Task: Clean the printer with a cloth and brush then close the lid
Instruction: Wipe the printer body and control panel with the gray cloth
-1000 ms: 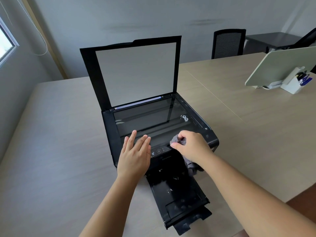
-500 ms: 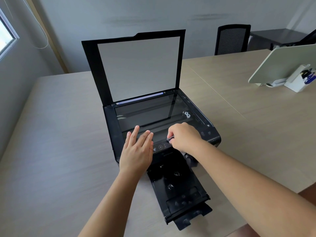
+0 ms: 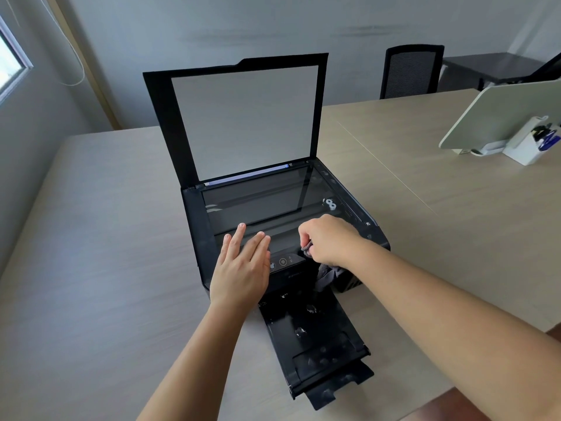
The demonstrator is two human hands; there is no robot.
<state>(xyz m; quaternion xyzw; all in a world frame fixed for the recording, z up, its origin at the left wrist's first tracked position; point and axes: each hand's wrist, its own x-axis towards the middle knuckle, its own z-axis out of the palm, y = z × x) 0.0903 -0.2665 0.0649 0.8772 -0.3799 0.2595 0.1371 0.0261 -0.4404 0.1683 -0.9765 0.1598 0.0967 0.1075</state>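
Observation:
A black printer (image 3: 197, 238) stands on a pale wooden table (image 3: 100, 268). Its scanner lid (image 3: 246, 117) is raised upright, baring the glass (image 3: 264, 202). My left hand (image 3: 243, 265) lies flat, fingers spread, on the printer's front left edge beside the control panel (image 3: 285, 261). My right hand (image 3: 329, 241) is closed on a grey cloth (image 3: 329, 275) at the front right of the glass; part of the cloth hangs down the printer's front. The paper output tray (image 3: 315, 344) sticks out toward me. No brush is in view.
A white tablet or screen on a stand (image 3: 498, 117) and a white pen holder (image 3: 531, 144) sit at the right on the table. A black office chair (image 3: 409, 71) stands behind the table. A dark desk (image 3: 485, 65) is farther back. A window (image 3: 12, 59) is at the left.
My right hand with the cloth slid left along the front edge of the glass, then back a little to the right. My left hand stayed in place.

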